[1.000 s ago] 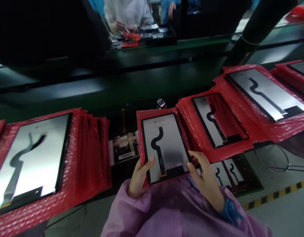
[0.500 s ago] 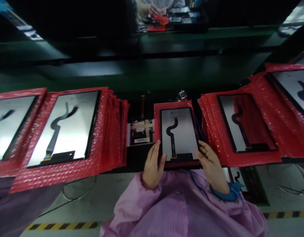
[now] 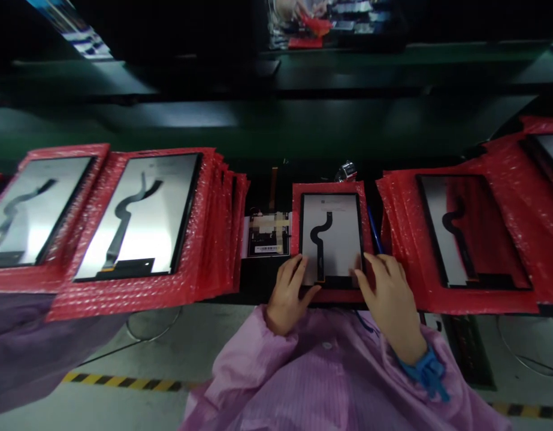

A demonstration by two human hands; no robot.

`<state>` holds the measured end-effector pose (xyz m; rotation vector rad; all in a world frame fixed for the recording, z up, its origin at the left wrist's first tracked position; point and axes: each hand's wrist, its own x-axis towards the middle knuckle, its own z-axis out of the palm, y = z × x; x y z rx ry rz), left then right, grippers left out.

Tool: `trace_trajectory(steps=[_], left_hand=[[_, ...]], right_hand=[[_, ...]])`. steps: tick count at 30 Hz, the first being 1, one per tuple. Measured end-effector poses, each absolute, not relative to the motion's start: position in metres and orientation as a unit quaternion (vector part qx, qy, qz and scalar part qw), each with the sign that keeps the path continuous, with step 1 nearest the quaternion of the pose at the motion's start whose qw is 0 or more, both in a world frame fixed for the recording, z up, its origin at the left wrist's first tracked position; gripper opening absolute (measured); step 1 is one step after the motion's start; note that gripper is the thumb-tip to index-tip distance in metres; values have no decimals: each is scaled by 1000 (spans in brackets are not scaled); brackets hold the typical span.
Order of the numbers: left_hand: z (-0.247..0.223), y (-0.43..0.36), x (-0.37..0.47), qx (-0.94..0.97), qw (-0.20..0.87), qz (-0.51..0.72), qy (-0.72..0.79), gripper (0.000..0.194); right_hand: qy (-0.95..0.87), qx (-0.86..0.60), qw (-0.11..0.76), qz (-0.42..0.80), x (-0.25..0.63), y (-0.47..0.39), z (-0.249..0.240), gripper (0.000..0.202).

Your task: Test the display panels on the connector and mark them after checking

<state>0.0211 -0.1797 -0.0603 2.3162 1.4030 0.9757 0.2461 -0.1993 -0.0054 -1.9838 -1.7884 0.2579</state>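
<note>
A display panel (image 3: pixel 343 239) with a curved black flex cable lies on a red bubble-wrap sleeve (image 3: pixel 296 206) in front of me. My left hand (image 3: pixel 289 296) rests at its lower left corner, fingers apart, the thumb along the bottom edge. At the lower right corner is my right hand (image 3: pixel 389 298), fingers spread, touching the panel's edge with thumb and fingertips. Neither hand is closed round the panel. Just left of the sleeve sits a small device (image 3: pixel 268 234) with exposed parts, tape and a label.
Stacks of red sleeves with panels stand left (image 3: pixel 141 215) and right (image 3: pixel 471 230). A blue pen (image 3: pixel 375 228) and a shiny metal object (image 3: pixel 346 172) lie near the sleeve. Across the bench, another person's hands hold something red (image 3: pixel 316 25). A purple sleeve (image 3: pixel 56 353) shows lower left.
The panel now lies flatter and squarer on its sleeve. Both hands have loosened from its side edges, fingers pointing more inward. The whole view has shifted, moving the bench things rightward.
</note>
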Motion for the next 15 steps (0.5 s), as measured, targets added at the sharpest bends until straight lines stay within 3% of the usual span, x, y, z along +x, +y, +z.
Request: trace_trajectory(steps=[3,7,10,15], left_hand=[[-39,-164,10,804,154,329,471,44],[-13,-99,-7,788,121,348,493,26],[-18,-35,-11,744,72,324,580,31],[-39,20,-7,701,88,250,662,52]], right_hand=[[-747,-618,213,117,244,-171,9,45],[-812,-553,136,130,237,-118,4,86],[-820,-543,81,159,230,-96,-8,107],[-820,-544,102,143,230,-95,-27,107]])
